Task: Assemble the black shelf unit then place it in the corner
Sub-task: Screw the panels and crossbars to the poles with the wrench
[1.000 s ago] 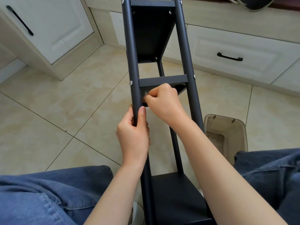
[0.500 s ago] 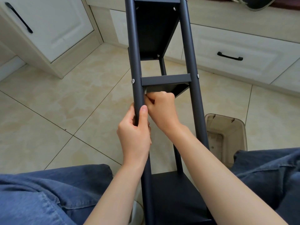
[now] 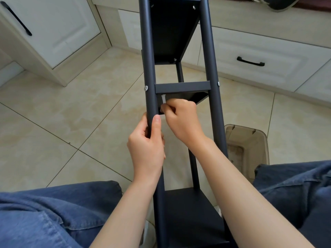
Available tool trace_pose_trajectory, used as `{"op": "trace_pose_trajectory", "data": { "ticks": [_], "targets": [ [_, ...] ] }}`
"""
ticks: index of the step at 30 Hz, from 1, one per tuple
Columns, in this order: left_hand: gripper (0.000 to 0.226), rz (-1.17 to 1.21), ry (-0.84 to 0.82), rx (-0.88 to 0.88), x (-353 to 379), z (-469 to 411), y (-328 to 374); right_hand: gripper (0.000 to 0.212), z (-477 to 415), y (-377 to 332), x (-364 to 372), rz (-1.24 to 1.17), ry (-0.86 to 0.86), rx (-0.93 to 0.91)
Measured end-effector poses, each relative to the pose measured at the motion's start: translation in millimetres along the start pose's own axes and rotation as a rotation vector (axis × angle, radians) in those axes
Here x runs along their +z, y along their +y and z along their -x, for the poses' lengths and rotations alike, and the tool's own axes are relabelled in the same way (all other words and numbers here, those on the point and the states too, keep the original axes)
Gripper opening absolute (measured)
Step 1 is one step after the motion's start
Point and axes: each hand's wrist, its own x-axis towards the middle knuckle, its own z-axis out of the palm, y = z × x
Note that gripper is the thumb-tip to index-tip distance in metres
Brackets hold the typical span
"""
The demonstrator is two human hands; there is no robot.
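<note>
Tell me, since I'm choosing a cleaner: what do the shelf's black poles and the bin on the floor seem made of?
Poles: probably painted or powder-coated metal tube. They are matte black with a soft, even sheen, and silver screw heads are set into them. Bin: translucent brownish plastic, with light showing through its thin walls.

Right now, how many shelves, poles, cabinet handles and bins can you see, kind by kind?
Black shelves: 3
Black poles: 3
Black cabinet handles: 2
Brown bin: 1
Total: 9
</note>
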Motion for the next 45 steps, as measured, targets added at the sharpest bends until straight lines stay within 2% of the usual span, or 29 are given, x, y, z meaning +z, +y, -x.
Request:
{"op": "trace_pose_trajectory", "data": {
  "ticks": [4, 13, 19, 27, 34, 42, 45],
  "targets": [
    [0.022, -0.004, 0.005, 0.004, -0.1, 0.8, 0.2, 0.030, 2.9, -3.5, -10.4, -0.058, -0.035, 0.081],
    [0.020, -0.007, 0.008, 0.008, 0.9, 2.1, 0.7, 0.030, 0.2, -14.4, -15.4, -0.085, -0.017, 0.083],
    [0.018, -0.013, 0.002, 0.015, 0.8, 3.1, 2.4, 0.030, -2.4, -15.4, -14.6, -0.057, -0.024, 0.057],
    [0.019, -0.015, -0.011, 0.017, 1.7, 4.9, 4.8, 0.042, -2.5, -5.8, -8.0, -0.066, -0.019, -0.007],
    [0.024, 0.039, -0.028, -0.007, 2.1, 6.1, 7.1, 0.032, -1.2, 2.2, 9.1, -0.180, 0.049, -0.047],
    [0.027, 0.037, -0.032, -0.004, 2.8, 6.0, 8.1, 0.031, -2.3, 4.9, 5.7, -0.123, 0.085, -0.096],
    [0.025, 0.032, -0.028, -0.003, 3.1, 5.9, 7.8, 0.042, -0.5, 3.0, 1.5, -0.118, 0.076, -0.076]
  ]
}}
